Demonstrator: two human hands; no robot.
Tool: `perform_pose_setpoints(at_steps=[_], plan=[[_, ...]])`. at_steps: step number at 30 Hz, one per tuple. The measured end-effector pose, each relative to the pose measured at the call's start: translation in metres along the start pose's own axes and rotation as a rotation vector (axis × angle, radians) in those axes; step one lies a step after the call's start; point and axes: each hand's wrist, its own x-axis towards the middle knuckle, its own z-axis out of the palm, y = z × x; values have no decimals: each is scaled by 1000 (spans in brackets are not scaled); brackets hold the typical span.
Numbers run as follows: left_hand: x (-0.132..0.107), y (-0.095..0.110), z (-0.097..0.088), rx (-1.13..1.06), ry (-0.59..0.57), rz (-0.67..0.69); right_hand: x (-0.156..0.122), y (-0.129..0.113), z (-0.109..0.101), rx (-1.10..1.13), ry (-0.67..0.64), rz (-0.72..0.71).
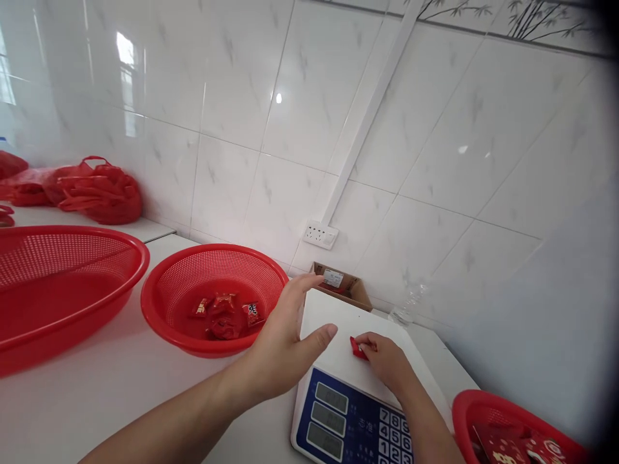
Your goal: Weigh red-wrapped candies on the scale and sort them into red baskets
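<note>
My right hand (pixel 387 361) pinches a small red wrapped packet (pixel 356 348) over the white top plate of a digital scale (pixel 329 322). Whether the packet rests on the plate I cannot tell. My left hand (pixel 290 338) is held over the left edge of the scale, thumb and fingers apart, with nothing in it. Below both hands is the scale's blue panel (pixel 360 403), with three small displays and a keypad partly covered by my right forearm. Left of my left hand, a round red mesh basket (pixel 167 283) holds several small red packets (pixel 225 316).
A larger red basket (pixel 72 316) stands at the far left, with red bags (pixel 101 190) behind it. An open cardboard box (pixel 358 293) and a clear plastic bottle (pixel 409 303) are by the tiled wall. Another red basket (pixel 461 412) with red packages sits at lower right.
</note>
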Motion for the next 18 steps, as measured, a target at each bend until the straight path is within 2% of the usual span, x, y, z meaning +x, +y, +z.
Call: perform_pose_setpoints(at_steps=[4,12,18], plan=[[0,5,-8,-36,2,-25,5,-2,1,34,12,-3],[-3,9,-14,-34,-6,-42,4,5,-11,-12,-5,54],[-5,8,-15,-61,-37,-57,6,4,0,-62,-32,14]])
